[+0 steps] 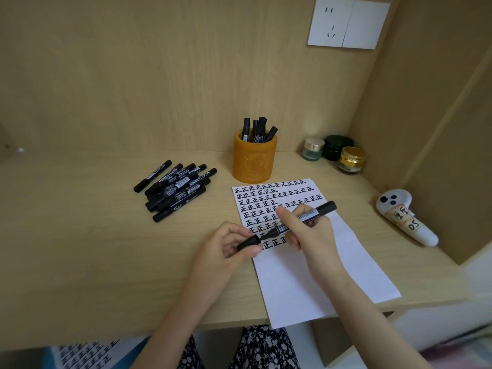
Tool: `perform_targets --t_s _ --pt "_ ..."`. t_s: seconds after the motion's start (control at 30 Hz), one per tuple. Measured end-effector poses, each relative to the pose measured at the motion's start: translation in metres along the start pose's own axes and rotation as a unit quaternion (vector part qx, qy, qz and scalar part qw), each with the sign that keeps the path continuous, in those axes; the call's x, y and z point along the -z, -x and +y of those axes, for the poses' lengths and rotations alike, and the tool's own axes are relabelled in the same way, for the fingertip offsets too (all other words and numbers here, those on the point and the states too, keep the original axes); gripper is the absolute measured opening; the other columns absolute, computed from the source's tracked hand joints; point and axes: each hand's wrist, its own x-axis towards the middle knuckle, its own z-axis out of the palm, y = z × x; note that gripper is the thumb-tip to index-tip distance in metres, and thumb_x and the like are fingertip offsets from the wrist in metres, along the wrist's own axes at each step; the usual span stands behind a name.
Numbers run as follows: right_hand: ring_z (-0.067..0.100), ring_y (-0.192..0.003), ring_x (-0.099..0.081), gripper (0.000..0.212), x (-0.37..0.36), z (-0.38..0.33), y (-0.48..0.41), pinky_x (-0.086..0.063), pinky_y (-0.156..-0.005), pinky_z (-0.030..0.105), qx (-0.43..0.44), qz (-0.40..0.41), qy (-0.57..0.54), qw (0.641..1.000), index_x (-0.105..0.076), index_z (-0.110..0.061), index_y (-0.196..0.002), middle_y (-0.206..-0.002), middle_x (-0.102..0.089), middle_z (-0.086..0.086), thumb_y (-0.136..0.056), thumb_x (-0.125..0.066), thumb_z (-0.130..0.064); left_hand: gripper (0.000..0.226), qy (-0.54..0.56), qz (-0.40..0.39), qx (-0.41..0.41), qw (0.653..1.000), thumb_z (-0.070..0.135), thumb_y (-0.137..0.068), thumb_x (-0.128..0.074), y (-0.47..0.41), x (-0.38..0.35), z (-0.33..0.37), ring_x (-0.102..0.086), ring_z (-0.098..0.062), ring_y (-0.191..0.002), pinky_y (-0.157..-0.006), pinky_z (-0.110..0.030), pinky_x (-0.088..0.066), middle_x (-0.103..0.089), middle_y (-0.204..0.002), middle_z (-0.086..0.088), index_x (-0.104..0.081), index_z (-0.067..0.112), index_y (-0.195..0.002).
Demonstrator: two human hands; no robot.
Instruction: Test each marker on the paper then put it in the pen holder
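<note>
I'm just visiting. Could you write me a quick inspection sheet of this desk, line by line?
Surface: wooden desk, in an alcove.
Job's things: paper partly filled with marks; marker pile at left; holder with several markers.
Clutter: three jars; white controller at right.
Hands: left hand holds the cap; right hand holds the marker.
Cables: nothing seen.
Surroundings: wall socket; another marked sheet below the desk.

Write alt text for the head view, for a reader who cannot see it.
Over a sheet of paper part-filled with rows of black characters, the left hand holds a cap and the right hand a black marker. Behind stands an orange pen holder with markers; a pile of markers lies left.
</note>
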Motion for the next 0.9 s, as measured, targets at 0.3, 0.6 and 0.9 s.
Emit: perform_targets --t_s 0.3,0.6,0.9 --pt "0.007 -0.036 -0.033 0.04 -0.017 0.005 0.006 -0.03 -0.042 0.017 0.002 -0.024 0.017 1.0 -0.041 -0.013 -0.057 -0.038 -0.037 -0.008 -0.088 -0.065 -0.005 0.02 0.026 0.016 -0.021 0.999 0.008 -0.076 -0.074 0.004 -0.006 0.008 -0.069 -0.014 -0.073 -0.071 -0.026 -0.055 -0.074 -0.082 -0.002 -0.056 0.005 -0.084" --pt "0.008 -0.038 -0.036 0.04 -0.028 0.013 0.0 -0.032 -0.046 0.02 0.002 -0.027 0.038 0.999 -0.041 -0.013 -0.055 -0.041 -0.04 -0.007 -0.086 -0.064 0.0 0.018 0.044 0.041 -0.039 0.997 0.002 -0.074 -0.074 0.003 -0.004 0.009 -0.061 -0.007 -0.057 -0.055 -0.016 -0.049 -0.069 -0.062 0.0 -0.056 0.005 -0.076" --pt "0.011 -0.048 -0.035 0.049 -0.026 0.001 -0.007 -0.029 -0.045 0.018 -0.078 -0.065 0.045 0.994 -0.052 -0.01 -0.076 -0.053 -0.039 -0.003 -0.071 -0.065 -0.057 0.013 0.022 0.051 -0.056 0.997 0.015 -0.079 -0.07 -0.003 0.011 0.02 -0.065 -0.01 -0.067 -0.062 -0.016 -0.05 -0.074 -0.08 0.0 -0.063 0.012 -0.089"
